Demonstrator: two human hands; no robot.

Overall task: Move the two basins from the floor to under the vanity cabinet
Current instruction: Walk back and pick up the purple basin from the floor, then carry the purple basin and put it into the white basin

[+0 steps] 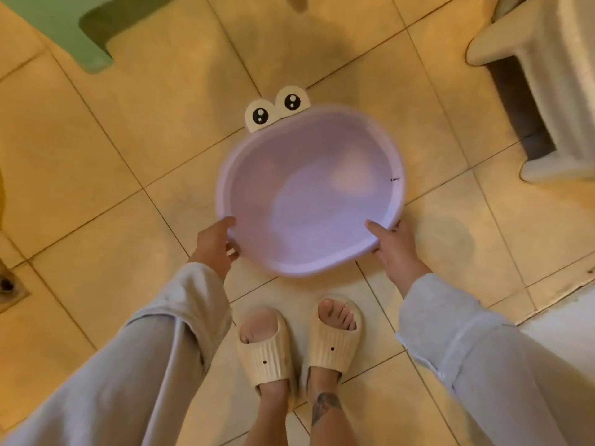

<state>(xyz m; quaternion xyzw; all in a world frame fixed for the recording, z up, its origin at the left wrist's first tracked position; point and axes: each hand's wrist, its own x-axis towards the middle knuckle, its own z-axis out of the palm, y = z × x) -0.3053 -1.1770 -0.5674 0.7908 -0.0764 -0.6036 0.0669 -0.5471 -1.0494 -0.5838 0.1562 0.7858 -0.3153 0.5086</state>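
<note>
In the middle of the frame, the left hand (216, 243) and the right hand (394, 246) are both gripping the near rim of the purple basin (309, 191), just above the tiled floor (96, 162). This seems the pick-up step; next, carrying it level toward the cabinet, which is not clearly showing.

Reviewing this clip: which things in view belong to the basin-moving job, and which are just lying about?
Part of the job:
- purple basin with cartoon eyes
- left hand and right hand, each gripping its near rim

Just lying about:
- green stool, top left
- white stand, top right
- floor drain, left edge

Only one basin shows here.
</note>
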